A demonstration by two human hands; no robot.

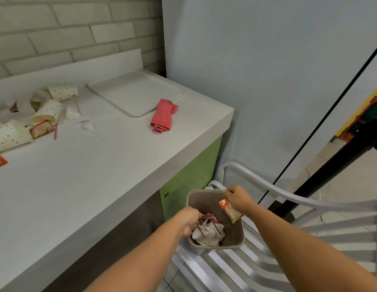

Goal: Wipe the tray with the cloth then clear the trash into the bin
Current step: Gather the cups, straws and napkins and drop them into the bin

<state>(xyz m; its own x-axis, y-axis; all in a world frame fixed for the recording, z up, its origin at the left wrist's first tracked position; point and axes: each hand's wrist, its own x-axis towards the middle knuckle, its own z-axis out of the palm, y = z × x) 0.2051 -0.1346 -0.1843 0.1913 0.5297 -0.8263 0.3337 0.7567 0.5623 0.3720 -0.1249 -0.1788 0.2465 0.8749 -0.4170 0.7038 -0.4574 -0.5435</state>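
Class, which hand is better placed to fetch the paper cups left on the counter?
Left. The left hand, holding straws over the bin, is on the counter side; the right hand, pinching a sachet, is beside the chair.

Bin (204,204) mouth reachable from above; counter (99,175) left, chair armrest (252,175) behind.

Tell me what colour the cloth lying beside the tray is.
The cloth is pinkish red, seen in the head view, the only one.
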